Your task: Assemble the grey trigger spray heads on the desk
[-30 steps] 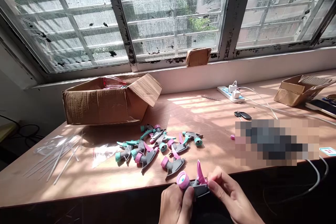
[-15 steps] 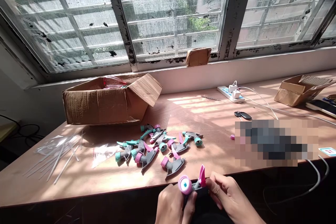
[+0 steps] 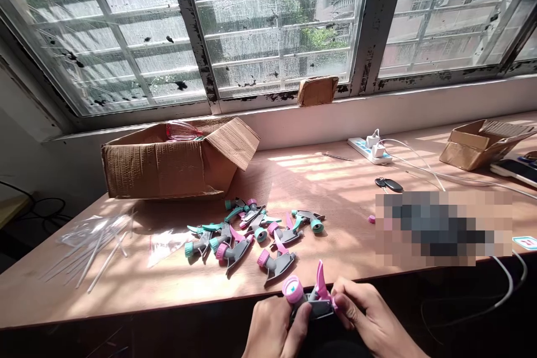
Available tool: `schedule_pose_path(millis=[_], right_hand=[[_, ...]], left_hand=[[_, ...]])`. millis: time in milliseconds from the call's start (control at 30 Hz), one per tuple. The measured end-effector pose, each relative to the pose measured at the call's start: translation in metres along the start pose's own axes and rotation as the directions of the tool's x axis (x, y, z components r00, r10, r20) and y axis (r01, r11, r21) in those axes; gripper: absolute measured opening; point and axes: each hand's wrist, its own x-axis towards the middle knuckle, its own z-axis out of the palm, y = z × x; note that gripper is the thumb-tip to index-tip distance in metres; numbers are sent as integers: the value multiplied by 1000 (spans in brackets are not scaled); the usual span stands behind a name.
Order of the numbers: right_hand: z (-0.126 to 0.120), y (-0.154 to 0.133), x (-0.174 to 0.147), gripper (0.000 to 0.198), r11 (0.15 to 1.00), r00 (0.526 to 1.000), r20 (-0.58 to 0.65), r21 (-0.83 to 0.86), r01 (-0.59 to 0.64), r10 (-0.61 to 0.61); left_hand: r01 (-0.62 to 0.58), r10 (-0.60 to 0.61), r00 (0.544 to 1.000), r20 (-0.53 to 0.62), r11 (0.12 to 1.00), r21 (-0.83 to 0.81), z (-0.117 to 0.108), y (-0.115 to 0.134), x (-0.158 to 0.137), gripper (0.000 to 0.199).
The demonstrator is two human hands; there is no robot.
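A grey and pink trigger spray head point(image 3: 321, 309) is held between my hands just off the table's front edge. My left hand point(image 3: 272, 325) is closed around its grey body near the round pink collar, which faces up toward me. The pink trigger points upward. At the opposite end, my right hand point(image 3: 367, 310) pinches a small pink nozzle piece with thumb and fingers; part of it is hidden by them. Beyond my hands, several more spray heads point(image 3: 280, 265) lie in a loose pile, some with pink parts and some with teal ones.
An open cardboard box point(image 3: 155, 173) stands at the back left. Thin white tubes point(image 3: 98, 260) and a clear plastic bag point(image 3: 168, 246) lie at left. On the right are a power strip point(image 3: 356, 148), a key fob point(image 3: 393, 185), a small pink piece point(image 3: 371, 219), a blurred-out area and another box point(image 3: 464, 148).
The spray head has tilted in my hands, so its collar and trigger sit slightly higher and further left. More of the pink nozzle end shows by my right fingers.
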Motion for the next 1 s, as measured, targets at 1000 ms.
schedule_pose_path(millis=[1000], right_hand=[[-10,5,-1,46,998,997,81,-67,-11,16]], left_hand=[[13,-13,996,84,1000,10,-5,-4,2,48]])
